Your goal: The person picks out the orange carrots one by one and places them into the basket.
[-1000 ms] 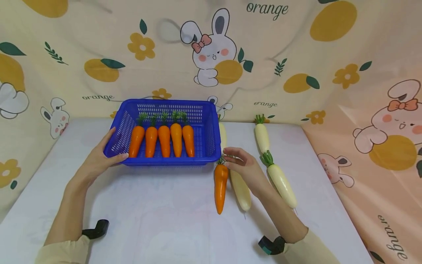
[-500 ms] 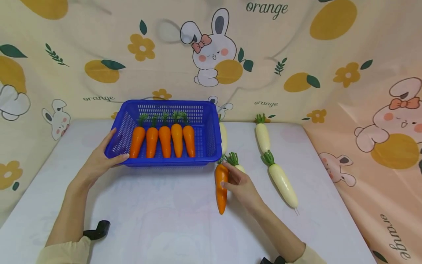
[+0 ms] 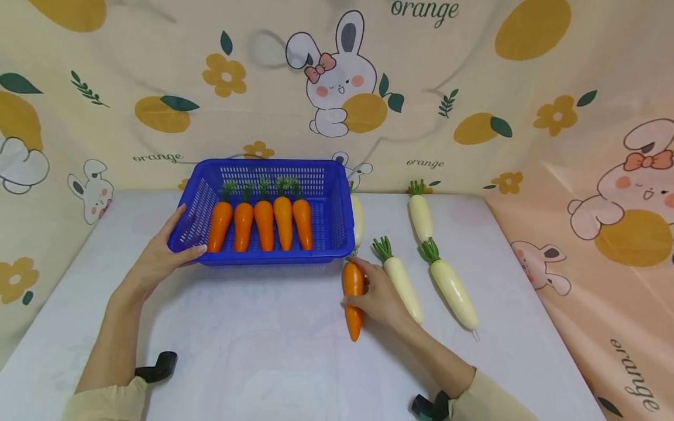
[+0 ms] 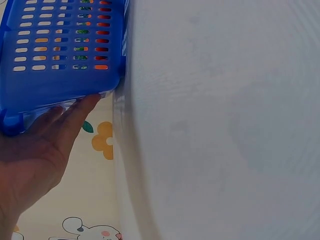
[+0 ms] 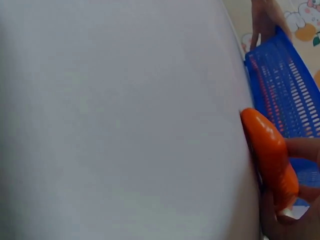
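Note:
A blue plastic basket [image 3: 295, 256] stands at the back, with several orange carrots [image 3: 264, 225] side by side inside, green tops toward the wall. My left hand [image 3: 150, 263] holds its left end, thumb at the front rim; in the left wrist view the fingers of that hand [image 4: 37, 157] lie against the basket's side [image 4: 55, 90]. Just outside the front right corner, a loose carrot [image 3: 354, 323] lies on the table, tip toward me. My right hand [image 3: 384, 301] pinches it between thumb and fingers. The right wrist view shows the carrot [image 5: 267, 145] from its tip end.
Several white radishes with green tops lie on the right: one [image 3: 404, 289] beside my right hand, another [image 3: 454, 295] farther right, a third [image 3: 420, 216] toward the back. One more radish [image 3: 357, 219] is partly hidden by the basket. A printed cloth [image 3: 231, 117] hangs behind the table.
My right hand has come down from the carrot's leafy top onto its body and now pinches it. The radish beside it has shifted right. The left hand and basket stay put.

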Demonstrator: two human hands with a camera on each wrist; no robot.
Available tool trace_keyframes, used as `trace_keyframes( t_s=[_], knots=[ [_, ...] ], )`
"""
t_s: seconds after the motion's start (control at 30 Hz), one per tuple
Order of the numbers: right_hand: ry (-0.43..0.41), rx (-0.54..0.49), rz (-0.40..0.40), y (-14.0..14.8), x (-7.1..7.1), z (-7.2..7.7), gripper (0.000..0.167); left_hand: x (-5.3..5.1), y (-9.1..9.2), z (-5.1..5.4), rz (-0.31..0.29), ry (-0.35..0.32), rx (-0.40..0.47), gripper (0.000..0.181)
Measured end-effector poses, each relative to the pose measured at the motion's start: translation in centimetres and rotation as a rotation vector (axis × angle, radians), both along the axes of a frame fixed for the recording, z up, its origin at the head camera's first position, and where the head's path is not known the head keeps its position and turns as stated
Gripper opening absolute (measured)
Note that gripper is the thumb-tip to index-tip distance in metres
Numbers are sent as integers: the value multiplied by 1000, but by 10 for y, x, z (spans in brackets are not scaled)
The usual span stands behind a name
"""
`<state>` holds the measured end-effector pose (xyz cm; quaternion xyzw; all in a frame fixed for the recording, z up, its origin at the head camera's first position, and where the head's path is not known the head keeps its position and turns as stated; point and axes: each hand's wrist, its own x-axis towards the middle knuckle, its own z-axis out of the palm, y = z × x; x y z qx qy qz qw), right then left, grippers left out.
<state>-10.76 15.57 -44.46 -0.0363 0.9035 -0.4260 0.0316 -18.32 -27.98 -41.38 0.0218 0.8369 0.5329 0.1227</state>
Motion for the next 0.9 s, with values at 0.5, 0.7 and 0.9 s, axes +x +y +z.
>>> trace_keyframes(
  t_s=[0.5,0.7,0.9],
  knots=[
    [-113,-194,-79,19,-9,24,83,-1,0,1,1,5,-28,102],
    [-55,-231,-41,31,-28,60,84,0,1,4,4,4,-18,102],
    [-34,-277,22,30,-55,90,84,2,3,4,10,-12,-21,103]
  ],
)
